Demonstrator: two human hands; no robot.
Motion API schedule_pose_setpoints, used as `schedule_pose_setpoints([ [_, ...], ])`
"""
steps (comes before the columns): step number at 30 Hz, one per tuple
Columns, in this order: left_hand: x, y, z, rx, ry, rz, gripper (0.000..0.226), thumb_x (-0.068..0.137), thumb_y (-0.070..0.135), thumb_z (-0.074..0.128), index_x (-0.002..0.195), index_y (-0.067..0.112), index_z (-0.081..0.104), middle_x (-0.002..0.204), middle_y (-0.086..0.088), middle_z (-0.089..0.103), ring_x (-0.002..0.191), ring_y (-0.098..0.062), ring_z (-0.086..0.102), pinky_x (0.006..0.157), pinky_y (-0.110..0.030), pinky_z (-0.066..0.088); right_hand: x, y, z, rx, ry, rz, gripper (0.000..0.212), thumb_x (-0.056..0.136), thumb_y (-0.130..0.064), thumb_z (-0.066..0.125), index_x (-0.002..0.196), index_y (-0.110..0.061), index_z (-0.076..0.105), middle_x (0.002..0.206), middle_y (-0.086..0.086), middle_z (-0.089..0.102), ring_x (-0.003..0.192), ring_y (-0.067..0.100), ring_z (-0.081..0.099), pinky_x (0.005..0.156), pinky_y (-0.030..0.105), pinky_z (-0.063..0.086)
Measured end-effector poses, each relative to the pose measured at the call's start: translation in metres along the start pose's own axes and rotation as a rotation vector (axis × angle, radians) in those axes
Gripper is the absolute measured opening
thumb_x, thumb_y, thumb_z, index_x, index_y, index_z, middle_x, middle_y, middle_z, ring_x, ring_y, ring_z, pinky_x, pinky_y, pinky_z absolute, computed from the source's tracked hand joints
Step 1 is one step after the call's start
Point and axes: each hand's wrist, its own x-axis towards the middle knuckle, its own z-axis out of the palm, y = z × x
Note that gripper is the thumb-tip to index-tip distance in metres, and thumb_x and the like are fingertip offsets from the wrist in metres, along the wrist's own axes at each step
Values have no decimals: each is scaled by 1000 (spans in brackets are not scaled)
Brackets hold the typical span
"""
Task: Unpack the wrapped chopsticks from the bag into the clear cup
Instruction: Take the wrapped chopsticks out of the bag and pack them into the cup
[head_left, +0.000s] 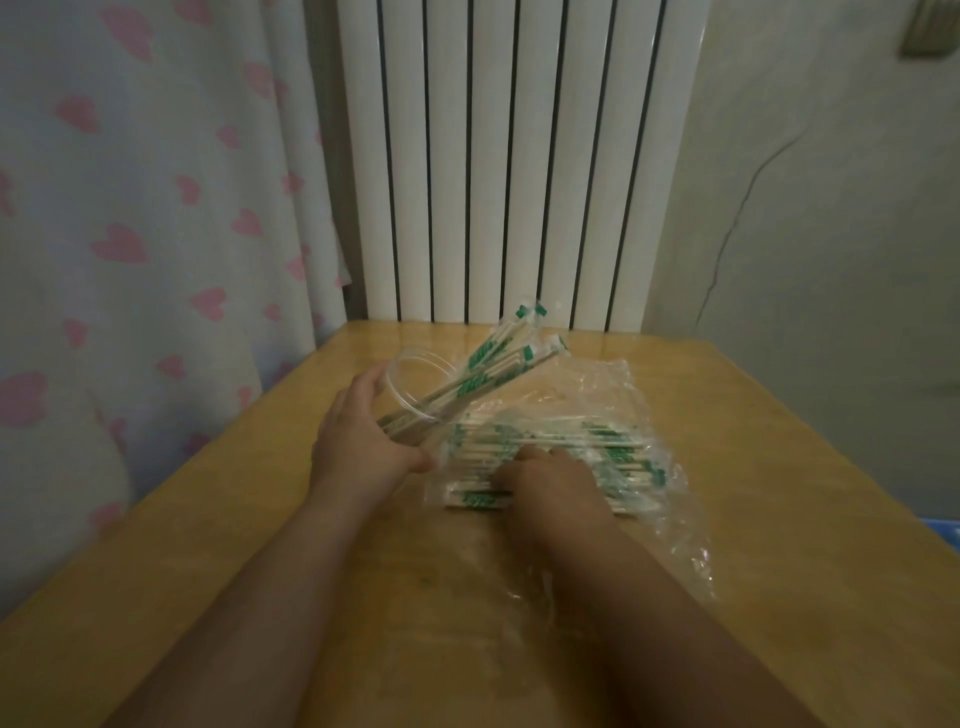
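The left hand (363, 441) curls round the clear cup (415, 376), tipped toward the right hand (540, 478) so its wrapped chopsticks (501, 357) could slide out; that hand's grip in the bag (602, 382) is hidden.

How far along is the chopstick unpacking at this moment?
Done: a few wrapped chopsticks stand in the tilted clear cup, which the left hand holds. In hand: the right hand is on the pile in the bag, grip unclear. Left: most of the pile.

Tilted cup (415, 387) left of bag (597, 392) on table (779, 493); some chopsticks (498, 364) in cup, rest in bag; radiator (519, 156) behind.
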Motion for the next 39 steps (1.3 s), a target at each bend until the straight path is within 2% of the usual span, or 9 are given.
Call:
schedule_pose_setpoints([
  [5,0,-1,0,-12,3,7,115,45,18,95,142,37,36,141,5,46,131,-21,42,102,-46,44,2,-2,1,36,15,13,30,90,-10,52,115,-21,65,117,6,60,106,28,54,89,37,44],
  [9,0,-1,0,-1,-1,1,116,45,20,95,143,37,35,141,6,46,131,-21,42,103,-46,43,2,-3,3,37,-36,31,32,88,-10,51,114,-22,66,113,6,64,102,27,58,90,37,49],
  [13,0,0,0,1,2,-1,116,45,19,95,143,35,35,141,5,47,131,-21,42,104,-46,42,2,-3,4,22,-85,38,32,88,-14,52,116,-22,66,116,7,62,104,28,57,90,37,47],
  [16,0,0,0,5,5,2,116,45,19,95,143,35,36,141,5,47,131,-21,41,104,-47,42,1,-3,4,15,-33,9,33,88,-16,53,118,-22,65,119,6,55,107,28,51,89,36,43],
  [19,0,1,0,8,3,-2,116,45,21,96,143,34,36,141,5,46,131,-21,41,104,-46,42,0,-4,3,27,-2,-11,34,85,-14,55,116,-22,65,119,5,58,106,28,52,87,35,43],
  [24,-1,2,-1,14,0,2,116,45,19,96,143,32,36,141,5,46,131,-21,42,104,-44,41,-1,-6,1,78,-55,19,41,86,-14,53,125,-24,59,124,5,59,111,26,54,93,37,45],
  [29,-1,3,-1,20,-6,-3,116,46,19,95,144,32,35,142,4,45,131,-22,41,104,-44,41,-2,-7,0,69,-92,25,41,88,-16,51,128,-22,56,128,7,50,116,29,48,99,42,41],
  [37,-1,3,-1,11,-12,-5,114,48,18,94,144,33,35,141,5,45,131,-21,41,102,-41,42,-3,-7,-2,65,-95,12,34,86,-10,55,117,-22,63,118,5,58,104,26,56,90,37,47],
  [39,-1,3,-1,6,-15,-8,114,49,17,94,144,33,35,142,5,45,131,-21,40,102,-41,41,-2,-7,-2,73,-108,13,37,86,-11,55,119,-24,63,118,4,61,105,25,58,91,37,48],
])
